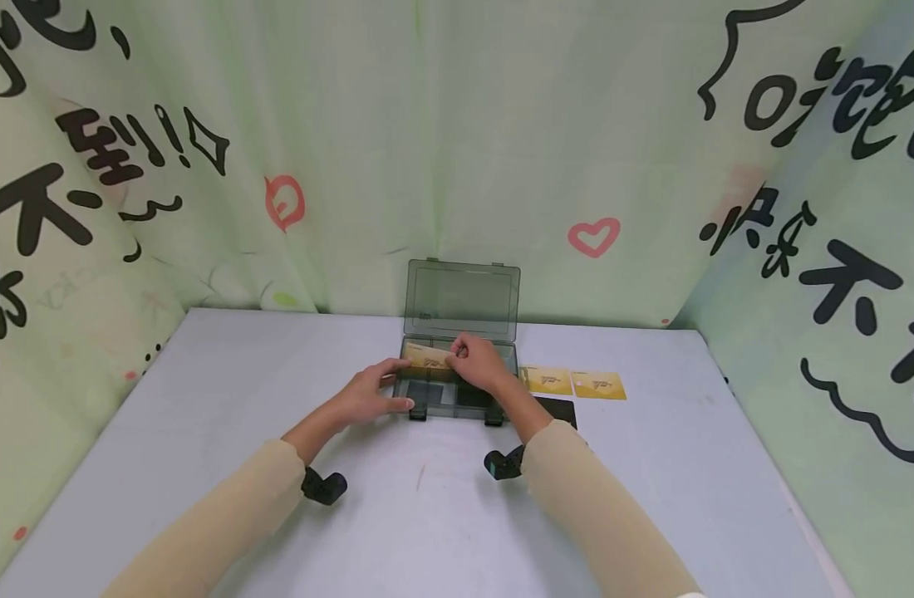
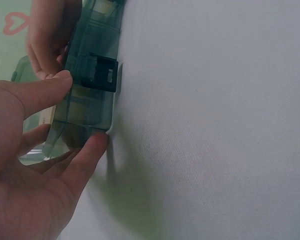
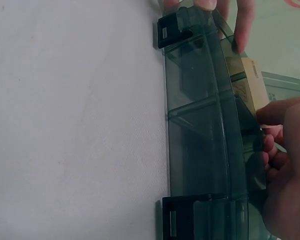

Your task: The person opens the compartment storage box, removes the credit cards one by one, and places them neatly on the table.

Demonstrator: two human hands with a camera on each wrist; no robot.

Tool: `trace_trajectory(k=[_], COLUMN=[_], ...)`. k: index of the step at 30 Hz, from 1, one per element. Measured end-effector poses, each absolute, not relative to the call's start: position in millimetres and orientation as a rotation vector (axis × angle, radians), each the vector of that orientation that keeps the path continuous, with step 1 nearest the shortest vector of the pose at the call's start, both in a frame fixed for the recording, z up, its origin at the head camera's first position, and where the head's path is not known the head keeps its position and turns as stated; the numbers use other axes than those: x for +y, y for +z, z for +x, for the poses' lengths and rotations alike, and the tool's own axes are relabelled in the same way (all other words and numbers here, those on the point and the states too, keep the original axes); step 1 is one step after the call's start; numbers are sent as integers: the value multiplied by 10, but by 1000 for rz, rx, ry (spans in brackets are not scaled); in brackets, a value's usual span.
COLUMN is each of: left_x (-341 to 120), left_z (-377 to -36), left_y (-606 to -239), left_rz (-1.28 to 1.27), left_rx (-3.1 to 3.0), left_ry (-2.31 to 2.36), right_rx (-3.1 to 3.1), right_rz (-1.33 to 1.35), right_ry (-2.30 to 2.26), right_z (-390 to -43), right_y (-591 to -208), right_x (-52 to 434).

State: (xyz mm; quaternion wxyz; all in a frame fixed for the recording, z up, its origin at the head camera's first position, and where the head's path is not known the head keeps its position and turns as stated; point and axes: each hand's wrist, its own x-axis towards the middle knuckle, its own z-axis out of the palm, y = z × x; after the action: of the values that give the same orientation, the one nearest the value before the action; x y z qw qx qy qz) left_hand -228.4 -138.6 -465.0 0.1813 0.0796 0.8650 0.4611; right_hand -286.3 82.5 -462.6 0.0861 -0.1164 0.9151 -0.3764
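Note:
A smoky see-through plastic box (image 1: 457, 397) lies at the middle of the table with its lid (image 1: 462, 301) standing open. My left hand (image 1: 397, 386) grips its front left corner, the thumb (image 2: 52, 90) on the rim and a finger (image 2: 92, 149) against the wall next to a black latch (image 2: 102, 73). Over the box's back compartments my right hand (image 1: 457, 353) pinches a yellow card (image 1: 429, 359). In the right wrist view the card (image 3: 251, 80) pokes out behind the box wall (image 3: 200, 135), with my right hand (image 3: 285, 150) holding it.
Two more yellow cards (image 1: 547, 379) (image 1: 599, 384) lie flat right of the box, and a black card (image 1: 560, 409) sits beside my right forearm. A pale printed cloth (image 1: 457, 149) hangs behind and at both sides of the grey table (image 1: 427, 515).

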Motion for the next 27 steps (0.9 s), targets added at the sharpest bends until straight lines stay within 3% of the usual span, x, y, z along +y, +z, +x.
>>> trace_trajectory(k=[14, 27], left_x=[-1419, -1389], left_z=[-2297, -2266], left_y=[-4641, -4665], left_rz=[250, 234], left_rx=[2443, 2449], left_ry=[1292, 1282], right_rx=[2628, 2593], right_rz=[-188, -160], right_ry=[-1443, -1564], right_z=[-2836, -2714], right_y=[-4483, -4361], right_x=[914, 1294])
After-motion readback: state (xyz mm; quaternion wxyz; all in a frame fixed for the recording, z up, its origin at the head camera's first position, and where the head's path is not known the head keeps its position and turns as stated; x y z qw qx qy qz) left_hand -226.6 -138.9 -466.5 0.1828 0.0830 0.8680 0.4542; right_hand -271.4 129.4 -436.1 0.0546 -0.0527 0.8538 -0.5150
